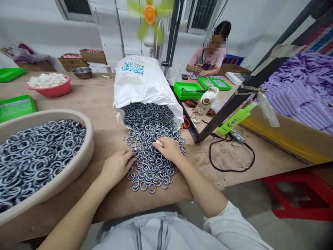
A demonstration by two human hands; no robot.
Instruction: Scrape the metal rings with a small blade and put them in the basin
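A heap of grey metallic-looking rings (149,170) spills onto the table from the mouth of a white sack (145,81). My left hand (118,165) is at the heap's left edge, its thumb and fingers closed around a grey ring (134,152). Over the middle of the heap, my right hand (169,149) pinches a small white piece (159,142) between thumb and finger; its exact kind is unclear. To the left stands a large beige basin (90,135) filled with similar rings.
A dark metal frame post (221,104) rises right of the sack, near a bottle (204,104), a green bottle (235,119) and a black cable (231,171). A red bowl (56,90) of white pieces stands back left. Another person (208,55) sits across the table.
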